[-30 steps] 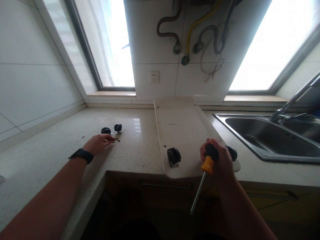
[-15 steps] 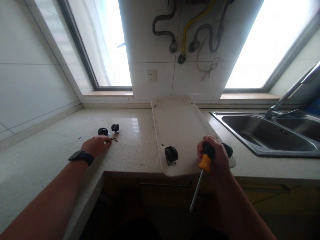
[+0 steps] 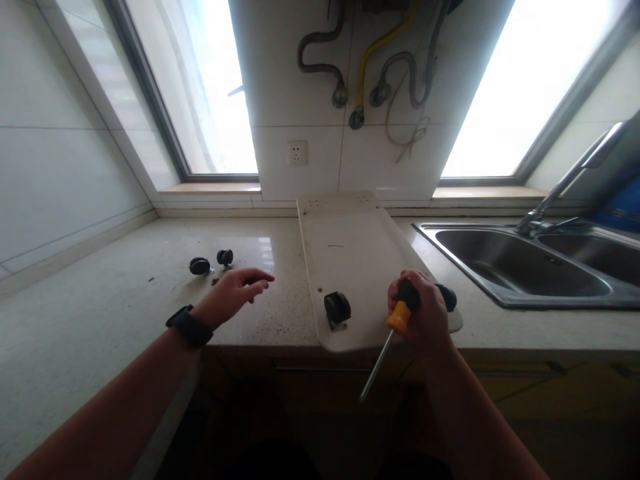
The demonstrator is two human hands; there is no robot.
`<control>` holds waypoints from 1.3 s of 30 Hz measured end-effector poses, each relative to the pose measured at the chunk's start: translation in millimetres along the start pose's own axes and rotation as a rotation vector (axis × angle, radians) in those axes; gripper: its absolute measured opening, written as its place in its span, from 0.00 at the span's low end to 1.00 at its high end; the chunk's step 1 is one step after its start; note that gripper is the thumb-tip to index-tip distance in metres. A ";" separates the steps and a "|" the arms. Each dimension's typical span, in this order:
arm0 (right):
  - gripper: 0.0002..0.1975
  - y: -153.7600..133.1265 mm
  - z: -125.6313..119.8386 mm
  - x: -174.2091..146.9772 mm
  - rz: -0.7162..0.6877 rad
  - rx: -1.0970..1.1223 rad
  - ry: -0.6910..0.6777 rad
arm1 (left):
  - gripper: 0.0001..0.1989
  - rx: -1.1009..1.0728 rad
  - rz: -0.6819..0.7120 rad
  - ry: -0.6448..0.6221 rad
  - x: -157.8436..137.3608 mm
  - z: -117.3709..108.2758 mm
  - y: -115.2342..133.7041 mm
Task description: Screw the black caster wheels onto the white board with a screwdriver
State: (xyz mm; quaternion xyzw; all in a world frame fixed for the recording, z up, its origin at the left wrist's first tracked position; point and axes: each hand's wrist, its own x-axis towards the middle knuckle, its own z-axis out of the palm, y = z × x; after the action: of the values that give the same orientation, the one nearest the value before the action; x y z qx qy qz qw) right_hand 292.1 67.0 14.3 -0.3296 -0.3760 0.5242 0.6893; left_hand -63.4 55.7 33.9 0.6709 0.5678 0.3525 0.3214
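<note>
Your right hand [image 3: 421, 303] wraps a stiff-looking, metal-shafted yellow-and-black screwdriver [image 3: 399, 320] by its handle [image 3: 401, 312], likely the surest hold; your left hand [image 3: 233, 297], loosely open, shows nothing

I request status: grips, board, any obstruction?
Right grip holds screwdriver; left grip over counter, contents unclear. Board on counter, caster at near-left corner. Right grip partly hides likely second caster.
</note>
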 end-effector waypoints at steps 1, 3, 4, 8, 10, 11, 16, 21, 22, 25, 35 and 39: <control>0.13 0.6 0.1 0.2 -0.005 0.007 0.007 | 0.12 -0.102 0.011 -0.046 -4.4 10.4 11.8; 0.14 2.1 0.1 0.5 -0.018 0.023 0.022 | 0.08 -0.307 0.018 -0.124 -12.9 30.1 27.7; 0.14 3.1 -0.1 0.8 -0.026 0.032 0.027 | 0.07 -0.388 0.011 -0.171 -16.6 39.2 31.8; 0.17 7.2 -2.0 2.9 -0.072 0.081 0.027 | 0.06 -0.679 -0.050 -0.230 -27.0 69.1 33.1; 0.19 8.8 -3.1 4.0 -0.093 0.105 0.033 | 0.06 -0.818 -0.117 -0.208 -30.4 80.4 32.9; 0.20 9.3 -3.5 4.4 -0.104 0.112 0.043 | 0.07 -0.880 -0.151 -0.205 -32.0 85.2 33.8; 0.21 10.7 -3.6 5.3 -0.163 0.117 0.083 | 0.12 -1.150 -0.294 -0.217 -39.8 101.2 42.6; 0.22 12.0 -3.8 6.5 -0.186 0.111 0.089 | 0.11 -1.212 -0.337 -0.209 -44.8 107.3 46.3; 0.22 12.2 -4.0 6.6 -0.189 0.109 0.086 | 0.11 -1.212 -0.336 -0.203 -45.0 107.9 46.4; 0.21 12.7 -4.3 6.0 -0.203 0.106 0.087 | 0.11 -1.217 -0.327 -0.193 -44.5 109.3 46.2; 0.19 13.1 -4.1 1.7 -0.288 0.098 0.087 | 0.14 -1.197 -0.326 -0.103 -43.5 111.6 43.9; 0.18 15.7 -5.0 2.4 -0.347 0.102 0.089 | 0.16 -1.137 -0.317 -0.065 -44.4 112.8 45.7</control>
State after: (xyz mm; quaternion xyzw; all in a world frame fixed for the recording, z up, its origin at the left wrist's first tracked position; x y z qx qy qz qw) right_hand 289.4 72.7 -1.1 -0.2473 -0.3695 0.4007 0.8011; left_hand 50.8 1.6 5.6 0.3106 0.3731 0.5283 0.6965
